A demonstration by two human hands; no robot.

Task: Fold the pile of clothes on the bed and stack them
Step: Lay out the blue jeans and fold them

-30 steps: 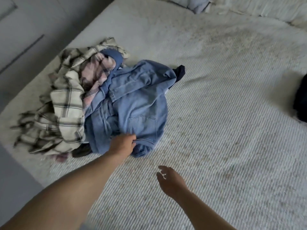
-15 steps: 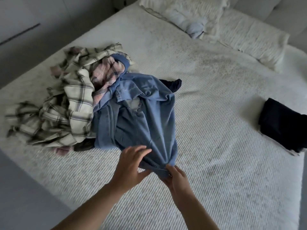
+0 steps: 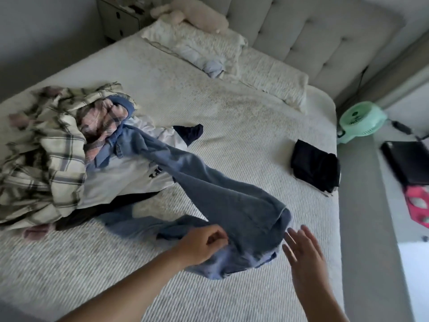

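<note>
We saw the left hand [image 3: 202,245] gripping the blue jeans [image 3: 218,196], its fingers [image 3: 217,232] curled into the denim near one end of the garment. The right hand [image 3: 301,254] was just beside the same end, its fingers [image 3: 293,240] straight and spread, holding nothing; whether they touched the cloth we could not tell. The jeans stretched from the hands back across the bed [image 3: 243,117] to the pile of clothes [image 3: 76,156], where the far end lay against a pink plaid piece [image 3: 102,123]. In that pile we made out a cream plaid shirt [image 3: 48,163], a white garment with dark lettering [image 3: 125,177] under the jeans, and a dark navy item [image 3: 188,133] at the pile's far edge. Well apart from the pile, near the bed's right edge, a folded black garment [image 3: 314,165] lay flat. Pillows [image 3: 197,46] sat by the padded headboard [image 3: 313,33], and a green fan [image 3: 358,120] stood beside the bed.
</note>
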